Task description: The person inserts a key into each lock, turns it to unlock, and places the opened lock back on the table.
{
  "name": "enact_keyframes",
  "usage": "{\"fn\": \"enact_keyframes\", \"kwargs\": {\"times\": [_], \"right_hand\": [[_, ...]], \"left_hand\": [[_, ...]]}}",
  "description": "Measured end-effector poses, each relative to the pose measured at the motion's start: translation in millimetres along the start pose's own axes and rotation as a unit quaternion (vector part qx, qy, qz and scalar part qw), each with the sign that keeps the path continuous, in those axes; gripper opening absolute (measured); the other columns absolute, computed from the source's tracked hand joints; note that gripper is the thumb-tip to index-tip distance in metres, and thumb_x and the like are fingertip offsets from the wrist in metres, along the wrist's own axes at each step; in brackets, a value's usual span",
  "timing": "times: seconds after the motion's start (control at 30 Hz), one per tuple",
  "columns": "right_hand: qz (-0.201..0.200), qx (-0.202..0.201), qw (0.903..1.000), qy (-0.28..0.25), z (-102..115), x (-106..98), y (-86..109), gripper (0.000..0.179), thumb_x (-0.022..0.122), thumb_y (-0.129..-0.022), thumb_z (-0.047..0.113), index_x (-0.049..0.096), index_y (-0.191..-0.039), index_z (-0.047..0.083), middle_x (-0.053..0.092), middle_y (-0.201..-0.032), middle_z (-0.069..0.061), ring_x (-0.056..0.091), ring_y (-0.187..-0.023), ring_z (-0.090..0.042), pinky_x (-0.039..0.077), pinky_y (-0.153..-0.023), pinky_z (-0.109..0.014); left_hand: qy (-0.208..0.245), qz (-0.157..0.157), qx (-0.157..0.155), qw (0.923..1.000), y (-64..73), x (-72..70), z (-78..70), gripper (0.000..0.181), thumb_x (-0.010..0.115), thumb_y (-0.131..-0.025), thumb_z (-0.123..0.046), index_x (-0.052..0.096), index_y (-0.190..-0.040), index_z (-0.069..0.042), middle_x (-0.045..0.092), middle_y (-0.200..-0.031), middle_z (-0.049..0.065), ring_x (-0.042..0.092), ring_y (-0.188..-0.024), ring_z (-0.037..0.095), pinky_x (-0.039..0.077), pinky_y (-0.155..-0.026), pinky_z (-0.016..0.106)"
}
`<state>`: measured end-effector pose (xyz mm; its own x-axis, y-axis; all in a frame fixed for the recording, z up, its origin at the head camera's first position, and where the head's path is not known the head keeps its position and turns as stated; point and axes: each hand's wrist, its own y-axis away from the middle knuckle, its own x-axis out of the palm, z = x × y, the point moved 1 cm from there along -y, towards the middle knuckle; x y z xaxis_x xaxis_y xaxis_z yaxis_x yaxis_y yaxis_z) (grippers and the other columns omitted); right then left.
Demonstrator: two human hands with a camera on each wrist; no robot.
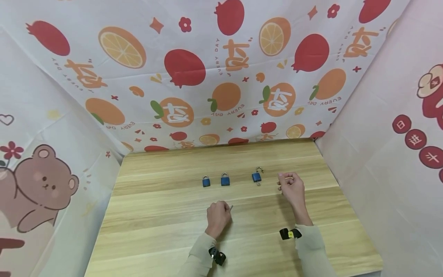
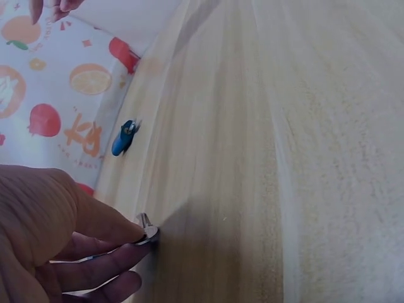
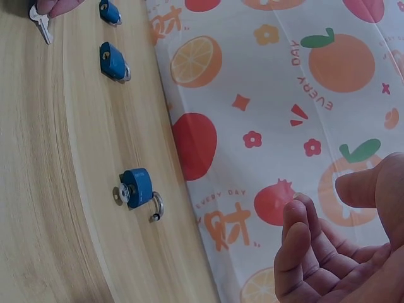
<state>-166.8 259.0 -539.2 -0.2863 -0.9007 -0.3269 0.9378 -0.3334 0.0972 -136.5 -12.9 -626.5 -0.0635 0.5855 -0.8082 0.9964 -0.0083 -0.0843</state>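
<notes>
My left hand [image 1: 218, 217] pinches a small silver key [image 2: 149, 233] between thumb and fingers, just above the tabletop. In the right wrist view the blade of that key [image 3: 41, 26] points away from the fingertips. My right hand [image 1: 292, 188] is raised to the right of the padlocks, its fingers loosely bent and holding nothing. Nearest to it lies a blue padlock [image 3: 140, 187] with its shackle swung open and a key [image 3: 123, 192] in its keyhole. Two more blue padlocks, a middle one [image 1: 225, 180] and a left one [image 1: 206, 182], have closed shackles.
The wooden table [image 1: 155, 215] carries the padlocks in a row towards its far side. A fruit-printed cloth [image 1: 194, 88] hangs behind its back edge. White printed curtains [image 1: 367, 161] stand at both sides. Dark bands [image 1: 217, 256] sit on both wrists over light sleeves.
</notes>
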Motion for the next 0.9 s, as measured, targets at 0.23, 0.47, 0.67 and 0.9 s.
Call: {"fn": "enact_keyframes", "kwargs": {"times": [0.23,0.47,0.67,0.9], "right_hand": [[-0.002,-0.004,1.0000,0.007,2.2,-1.2,0.9,0.033,0.063,-0.100,0.035,0.059,-0.108,0.004,0.070,-0.071,0.007,0.067,-0.060,-0.007,0.051,-0.055,-0.022],[-0.019,-0.025,0.9993,0.019,7.9,-1.7,4.0,0.029,0.064,-0.100,0.032,0.062,-0.106,0.003,0.074,-0.081,-0.004,0.066,-0.065,-0.006,0.053,-0.059,-0.022],[-0.025,-0.034,0.9990,0.016,13.4,2.4,6.6,0.029,0.064,-0.100,0.032,0.064,-0.104,0.004,0.070,-0.081,0.004,0.063,-0.068,-0.005,0.051,-0.060,-0.020],[-0.024,-0.053,0.9983,0.006,27.2,11.7,9.9,0.022,0.066,-0.099,0.023,0.066,-0.104,0.002,0.070,-0.084,-0.006,0.061,-0.068,-0.006,0.050,-0.060,-0.020]], "left_hand": [[0.026,0.018,-0.009,0.9995,-1.2,-4.4,2.2,0.013,0.072,-0.078,0.002,0.075,-0.070,-0.007,0.073,-0.068,0.005,0.063,-0.060,0.014,0.053,-0.059,0.032],[0.083,-0.014,-0.032,0.9959,-4.8,-18.8,0.3,0.010,0.074,-0.081,0.000,0.075,-0.075,-0.008,0.070,-0.069,0.003,0.059,-0.061,0.011,0.049,-0.057,0.028],[0.146,-0.047,-0.051,0.9868,-8.9,-36.1,-3.2,0.011,0.079,-0.083,-0.006,0.071,-0.075,-0.010,0.071,-0.069,0.002,0.059,-0.062,0.010,0.048,-0.061,0.029],[0.178,-0.108,-0.051,0.9767,-9.4,-54.6,-10.2,0.013,0.080,-0.083,-0.007,0.071,-0.076,-0.014,0.072,-0.070,0.001,0.066,-0.073,0.018,0.052,-0.073,0.035]]}}
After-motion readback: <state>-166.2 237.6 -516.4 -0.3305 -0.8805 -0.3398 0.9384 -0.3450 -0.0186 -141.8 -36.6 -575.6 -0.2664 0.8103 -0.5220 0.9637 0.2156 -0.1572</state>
